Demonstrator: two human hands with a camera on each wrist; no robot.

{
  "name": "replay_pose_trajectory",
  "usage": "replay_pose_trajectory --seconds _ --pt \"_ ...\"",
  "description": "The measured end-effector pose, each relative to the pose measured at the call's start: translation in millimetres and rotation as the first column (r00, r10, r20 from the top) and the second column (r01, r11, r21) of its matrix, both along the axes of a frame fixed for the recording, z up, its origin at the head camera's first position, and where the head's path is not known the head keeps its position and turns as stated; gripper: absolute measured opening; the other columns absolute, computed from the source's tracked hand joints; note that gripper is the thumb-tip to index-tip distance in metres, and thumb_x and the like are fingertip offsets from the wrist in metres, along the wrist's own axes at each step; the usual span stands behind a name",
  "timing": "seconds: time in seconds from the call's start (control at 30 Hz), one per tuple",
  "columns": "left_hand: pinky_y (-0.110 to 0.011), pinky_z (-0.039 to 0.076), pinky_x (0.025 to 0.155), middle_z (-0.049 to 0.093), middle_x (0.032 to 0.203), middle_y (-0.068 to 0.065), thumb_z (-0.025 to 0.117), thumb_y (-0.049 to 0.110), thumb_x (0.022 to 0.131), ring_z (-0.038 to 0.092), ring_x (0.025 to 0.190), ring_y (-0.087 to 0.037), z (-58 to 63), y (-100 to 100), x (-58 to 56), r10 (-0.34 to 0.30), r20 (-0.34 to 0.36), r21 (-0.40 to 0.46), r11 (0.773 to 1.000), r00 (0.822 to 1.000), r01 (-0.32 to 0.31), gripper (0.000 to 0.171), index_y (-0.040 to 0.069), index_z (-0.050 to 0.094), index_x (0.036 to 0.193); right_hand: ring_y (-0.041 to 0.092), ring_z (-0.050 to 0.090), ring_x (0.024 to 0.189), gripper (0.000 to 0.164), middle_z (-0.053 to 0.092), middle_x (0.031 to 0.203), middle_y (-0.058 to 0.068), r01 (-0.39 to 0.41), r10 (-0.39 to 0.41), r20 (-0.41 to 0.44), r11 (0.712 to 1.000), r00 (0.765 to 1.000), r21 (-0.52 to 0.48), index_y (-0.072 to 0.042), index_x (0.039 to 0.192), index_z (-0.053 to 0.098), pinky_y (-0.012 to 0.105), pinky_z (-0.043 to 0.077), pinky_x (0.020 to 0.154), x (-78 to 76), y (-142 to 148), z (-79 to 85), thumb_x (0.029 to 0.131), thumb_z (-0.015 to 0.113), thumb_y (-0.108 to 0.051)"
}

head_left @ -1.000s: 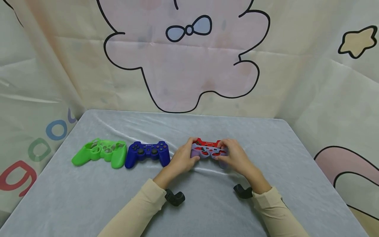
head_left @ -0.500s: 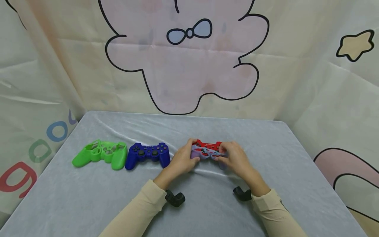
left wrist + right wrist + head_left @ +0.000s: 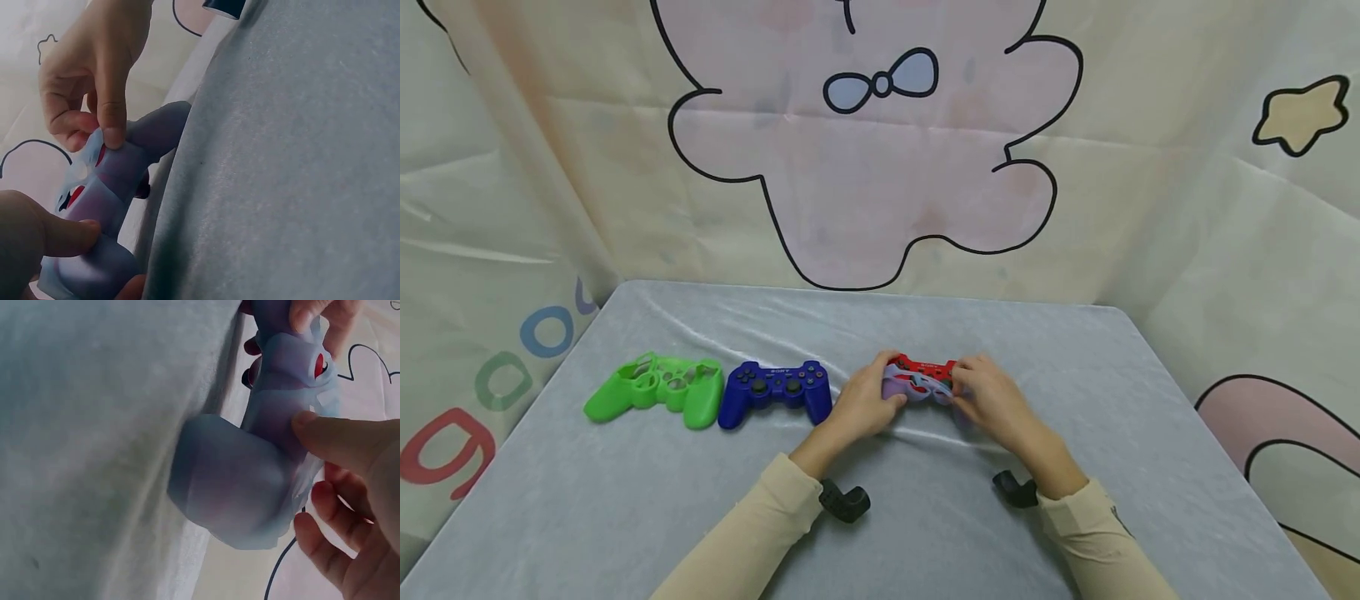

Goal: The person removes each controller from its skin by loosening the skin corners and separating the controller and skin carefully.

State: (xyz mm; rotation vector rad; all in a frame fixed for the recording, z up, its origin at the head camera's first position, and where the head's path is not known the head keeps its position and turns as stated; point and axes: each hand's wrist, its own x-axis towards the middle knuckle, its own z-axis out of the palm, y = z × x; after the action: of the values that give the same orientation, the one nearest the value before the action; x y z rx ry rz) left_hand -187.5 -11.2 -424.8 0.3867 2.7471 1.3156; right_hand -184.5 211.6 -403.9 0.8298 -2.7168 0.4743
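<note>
A red game controller [image 3: 925,367] sits partly inside a translucent bluish-purple silicone cover [image 3: 917,386], with its top edge bare and SONY lettering showing. My left hand [image 3: 867,402] holds the left side, thumb on the front of the cover. At the other side my right hand [image 3: 997,402] pinches the cover's edge between thumb and fingers. In the left wrist view the right thumb [image 3: 112,122] presses near a red-showing opening. The cover's rounded handle [image 3: 228,481] fills the middle of the right wrist view, with the right hand's lower fingers off it.
A blue game controller [image 3: 790,385] lies left of my hands on the grey cloth-covered table [image 3: 910,517]. Beside it is a bright green silicone controller cover [image 3: 702,403]. Black wrist cameras [image 3: 844,502] hang under both wrists. A printed curtain [image 3: 850,192] stands behind the table.
My right fingers have shifted slightly along the cover's right edge, and the cover's front has stretched and shifted over the red controller. The left hand keeps its hold.
</note>
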Motion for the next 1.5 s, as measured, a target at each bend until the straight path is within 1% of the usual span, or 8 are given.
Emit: replay_pose_trajectory --seconds 0.23,0.4,0.53,0.73,0.9,1.03,1.1,1.5 --pt "-0.054 0.043 0.108 0.059 0.143 -0.019 0.071 0.016 0.092 0.055 0.131 -0.039 2.0 3 -1.4 -0.013 0.034 0.002 1.000 0.999 0.013 0.063 0.016 0.046 0.150 0.020 0.057 0.092 0.036 0.060 0.097 0.002 -0.046 0.045 -0.025 0.999 0.999 -0.027 -0.016 0.070 0.053 0.035 0.049 0.070 5.3 4 1.5 0.076 0.085 0.001" --pt "-0.055 0.046 0.105 0.057 0.143 -0.020 0.071 0.016 0.093 0.057 0.128 -0.039 2.8 6 -3.6 -0.059 -0.019 -0.056 0.997 0.998 0.058 0.065 0.021 0.045 0.152 0.019 0.062 0.089 0.028 0.063 0.097 0.001 0.045 -0.038 0.087 0.996 0.996 -0.077 -0.015 0.075 0.059 0.037 0.053 0.074 5.5 10 3.2 0.080 0.085 -0.007" --pt "-0.054 0.053 0.091 0.050 0.146 -0.017 0.068 0.017 0.097 0.064 0.111 -0.037 3.1 7 -2.6 -0.124 -0.071 -0.164 0.980 0.990 0.111 0.055 0.025 0.047 0.148 0.018 0.063 0.089 0.024 0.064 0.094 0.001 0.093 -0.071 0.180 0.989 0.981 -0.119 -0.013 0.082 0.061 0.040 0.054 0.080 6.0 14 3.0 0.080 0.085 -0.014" --pt "-0.049 0.055 0.077 0.045 0.150 -0.011 0.063 0.020 0.100 0.065 0.090 -0.031 7.4 7 0.1 -0.120 -0.047 -0.225 0.969 0.992 0.106 0.039 0.025 0.048 0.136 0.019 0.063 0.087 0.024 0.065 0.090 0.003 0.073 -0.044 0.166 0.983 0.985 -0.171 -0.009 0.087 0.063 0.041 0.054 0.081 3.0 13 0.4 0.080 0.085 -0.013" --pt "-0.056 0.052 0.091 0.051 0.142 -0.013 0.068 0.014 0.096 0.062 0.109 -0.039 9.5 6 3.4 -0.129 -0.126 -0.246 0.964 0.984 0.095 0.032 0.017 0.051 0.124 0.019 0.062 0.088 0.025 0.066 0.090 0.004 0.071 -0.040 0.175 0.982 0.984 -0.174 -0.009 0.088 0.063 0.042 0.054 0.082 1.1 9 0.1 0.079 0.086 -0.013" --pt "-0.054 0.048 0.098 0.057 0.124 -0.011 0.074 0.007 0.090 0.056 0.114 -0.033 8.2 4 3.2 -0.156 -0.169 -0.204 0.971 0.973 0.121 0.028 0.012 0.053 0.108 0.022 0.063 0.091 0.024 0.066 0.094 0.004 0.065 -0.027 0.219 0.983 0.975 -0.171 -0.010 0.089 0.063 0.044 0.054 0.084 1.5 7 2.3 0.081 0.085 -0.014" --pt "-0.048 0.050 0.090 0.055 0.117 -0.009 0.074 0.003 0.088 0.056 0.103 -0.027 6.3 3 2.4 -0.159 -0.162 -0.161 0.978 0.974 0.133 0.028 0.011 0.053 0.103 0.022 0.064 0.093 0.023 0.067 0.095 0.004 0.070 -0.028 0.237 0.982 0.971 -0.173 -0.010 0.089 0.063 0.044 0.053 0.085 1.7 7 2.4 0.082 0.084 -0.014" --pt "-0.054 0.048 0.103 0.056 0.138 -0.023 0.075 -0.010 0.073 0.056 0.128 -0.041 -1.0 3 0.1 -0.071 -0.155 0.093 0.992 0.985 0.086 0.035 0.011 0.048 0.075 0.017 0.060 0.091 0.021 0.067 0.092 0.001 0.081 -0.022 0.264 0.973 0.964 -0.217 -0.013 0.085 0.064 0.040 0.051 0.083 -1.1 9 -0.6 0.081 0.085 -0.015"
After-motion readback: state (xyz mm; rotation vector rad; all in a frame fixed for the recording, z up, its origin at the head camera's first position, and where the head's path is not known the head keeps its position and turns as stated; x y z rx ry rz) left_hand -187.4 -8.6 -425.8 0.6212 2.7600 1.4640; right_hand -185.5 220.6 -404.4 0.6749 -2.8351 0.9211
